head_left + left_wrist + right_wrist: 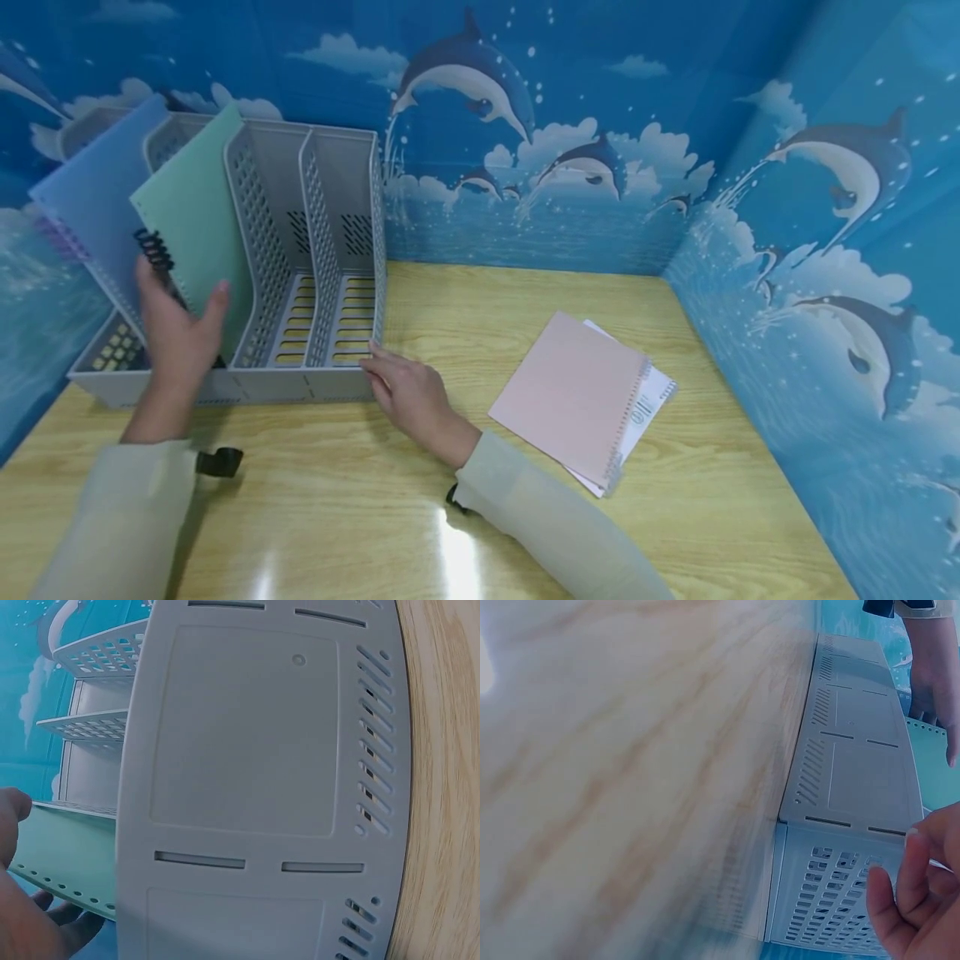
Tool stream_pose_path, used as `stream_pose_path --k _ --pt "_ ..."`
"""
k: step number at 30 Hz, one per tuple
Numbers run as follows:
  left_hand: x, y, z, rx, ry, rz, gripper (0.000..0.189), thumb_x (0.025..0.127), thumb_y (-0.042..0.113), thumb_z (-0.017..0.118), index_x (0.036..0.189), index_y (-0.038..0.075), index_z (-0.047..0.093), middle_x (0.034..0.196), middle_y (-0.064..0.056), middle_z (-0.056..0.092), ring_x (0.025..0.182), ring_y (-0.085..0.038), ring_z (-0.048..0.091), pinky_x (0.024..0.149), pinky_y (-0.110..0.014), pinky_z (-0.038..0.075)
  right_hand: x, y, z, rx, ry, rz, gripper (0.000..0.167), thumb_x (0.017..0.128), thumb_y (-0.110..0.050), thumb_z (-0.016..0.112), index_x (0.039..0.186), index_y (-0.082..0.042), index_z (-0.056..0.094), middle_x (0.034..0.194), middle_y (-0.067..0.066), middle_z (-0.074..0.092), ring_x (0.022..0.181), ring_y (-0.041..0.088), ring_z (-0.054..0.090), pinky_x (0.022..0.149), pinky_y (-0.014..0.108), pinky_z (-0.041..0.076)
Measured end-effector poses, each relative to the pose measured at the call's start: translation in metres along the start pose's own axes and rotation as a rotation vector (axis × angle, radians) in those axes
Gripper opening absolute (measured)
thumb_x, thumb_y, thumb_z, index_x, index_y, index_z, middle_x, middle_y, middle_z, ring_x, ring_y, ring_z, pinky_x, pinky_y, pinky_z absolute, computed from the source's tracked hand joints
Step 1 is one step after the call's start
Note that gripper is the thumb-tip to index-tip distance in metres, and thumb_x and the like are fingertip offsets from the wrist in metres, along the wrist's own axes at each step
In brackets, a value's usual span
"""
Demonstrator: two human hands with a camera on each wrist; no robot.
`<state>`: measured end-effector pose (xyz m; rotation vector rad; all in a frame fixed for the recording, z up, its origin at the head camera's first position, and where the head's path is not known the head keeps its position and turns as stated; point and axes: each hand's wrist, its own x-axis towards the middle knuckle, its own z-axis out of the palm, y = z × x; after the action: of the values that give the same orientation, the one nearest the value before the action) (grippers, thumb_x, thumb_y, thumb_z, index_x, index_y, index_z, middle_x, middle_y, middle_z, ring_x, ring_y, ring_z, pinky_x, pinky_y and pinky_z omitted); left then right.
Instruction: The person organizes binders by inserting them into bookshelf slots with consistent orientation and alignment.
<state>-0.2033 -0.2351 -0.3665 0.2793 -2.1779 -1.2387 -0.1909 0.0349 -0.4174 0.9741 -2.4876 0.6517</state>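
A grey file rack (270,385) with several upright compartments stands at the left against the backdrop. My left hand (180,333) holds a green notebook (198,200) by its black-coiled edge, thumb on one face and fingers on the other. This notebook stands tilted in a left compartment. Beside it, a blue notebook (97,183) with a purple coil leans in the leftmost compartment. With curled fingers my right hand (412,396) grips the rack's front right corner; in the right wrist view those fingers (913,881) are at the corner of the perforated side wall.
On the wooden table (337,500) to the right lies a pink spiral notebook (573,383) over a white spiral notebook (647,400). The rack's two right compartments hold nothing. A dolphin-printed backdrop (525,225) encloses the table's back and sides.
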Motion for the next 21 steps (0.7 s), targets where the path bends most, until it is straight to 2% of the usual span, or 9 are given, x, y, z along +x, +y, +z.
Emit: stream_pose_path --k 4,7,10,16,21 --pt "-0.003 0.004 -0.001 -0.078 0.061 0.066 0.078 0.095 0.024 0.06 0.155 0.019 0.012 0.159 -0.005 0.02 0.143 -0.017 0.024 0.117 -0.031 0.02 0.0 0.0 -0.001 -0.007 -0.001 -0.004 0.02 0.094 -0.017 0.063 0.112 -0.015 0.072 0.131 0.003 0.059 0.105 0.02 0.067 0.062 0.022 0.057" --pt "-0.006 0.005 -0.001 -0.097 0.093 0.1 0.078 0.094 0.024 0.062 0.155 0.02 0.014 0.158 -0.003 0.021 0.141 -0.014 0.026 0.116 -0.029 0.023 0.001 0.0 -0.001 -0.008 -0.002 -0.004 0.02 0.095 -0.017 0.062 0.112 -0.014 0.072 0.131 0.004 0.06 0.102 0.021 0.068 0.059 0.02 0.056" --pt "-0.007 0.005 -0.002 -0.109 0.116 0.146 0.078 0.093 0.023 0.064 0.154 0.018 0.016 0.157 -0.002 0.022 0.141 -0.012 0.026 0.116 -0.027 0.022 0.002 0.001 -0.002 -0.01 -0.001 -0.002 0.02 0.095 -0.018 0.061 0.111 -0.014 0.072 0.131 0.004 0.059 0.102 0.021 0.068 0.059 0.021 0.056" --pt "-0.009 0.002 -0.003 -0.136 0.167 0.252 0.08 0.089 0.019 0.068 0.152 0.008 0.019 0.157 -0.003 0.024 0.142 -0.012 0.025 0.116 -0.027 0.019 0.001 0.0 -0.003 -0.001 -0.012 -0.004 0.021 0.095 -0.016 0.06 0.113 -0.014 0.072 0.132 0.005 0.059 0.097 0.023 0.069 0.056 0.02 0.054" --pt "-0.011 0.004 -0.003 -0.178 0.211 0.309 0.087 0.084 0.027 0.071 0.148 -0.001 0.02 0.157 -0.008 0.018 0.141 -0.014 0.023 0.116 -0.03 0.018 0.0 0.0 -0.003 0.009 -0.033 -0.001 0.023 0.095 -0.016 0.061 0.115 -0.013 0.071 0.134 0.006 0.058 0.106 0.023 0.066 0.054 0.017 0.052"
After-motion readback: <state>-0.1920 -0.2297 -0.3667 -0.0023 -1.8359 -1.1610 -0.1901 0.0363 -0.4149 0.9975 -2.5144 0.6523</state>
